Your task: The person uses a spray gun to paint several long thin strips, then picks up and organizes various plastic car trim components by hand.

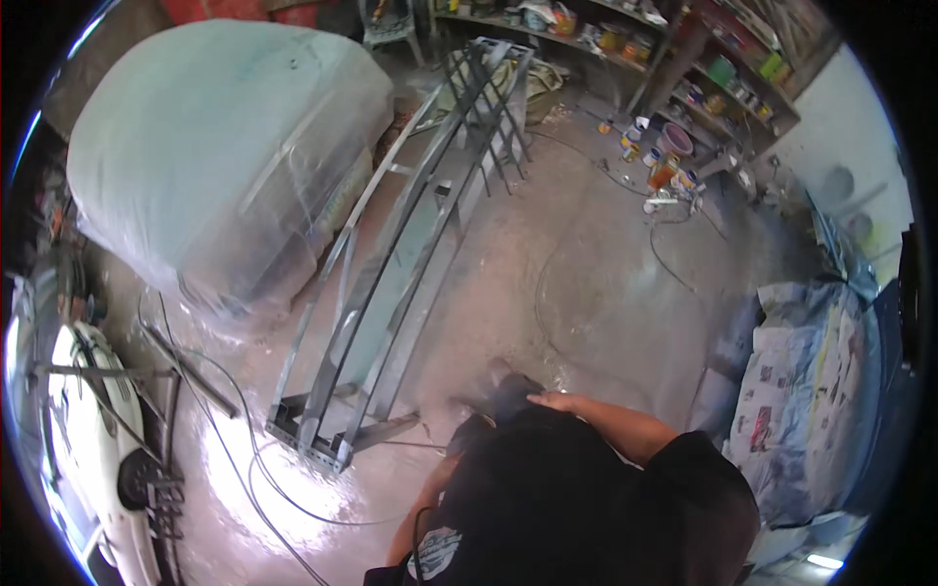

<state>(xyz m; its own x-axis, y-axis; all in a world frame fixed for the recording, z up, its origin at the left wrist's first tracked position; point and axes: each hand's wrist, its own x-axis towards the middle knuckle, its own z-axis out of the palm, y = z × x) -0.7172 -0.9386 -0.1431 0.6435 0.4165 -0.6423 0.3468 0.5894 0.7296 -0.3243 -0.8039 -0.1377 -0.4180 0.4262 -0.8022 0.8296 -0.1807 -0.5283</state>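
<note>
My right hand (555,400) is in front of my black shirt, beside a dark, blurred shape (513,389). Most of its fingers are hidden, so I cannot make out a grip. Low on the other side, my left hand (447,473) is largely covered by the shirt and a dark form. Whatever it touches does not show. A long grey metal frame (376,293) of welded bars lies on the floor ahead and left of me. Its near end is closest to my left hand. Crossed dark bars (489,117) rest on the far end.
A large plastic-covered bulk (225,146) stands at the far left. Thin cables (256,459) cross the floor beside a white vehicle part (93,400). Shelves (547,34) line the back, with cans and a pink bucket (674,140) below. Printed sheeting (801,391) covers something at right.
</note>
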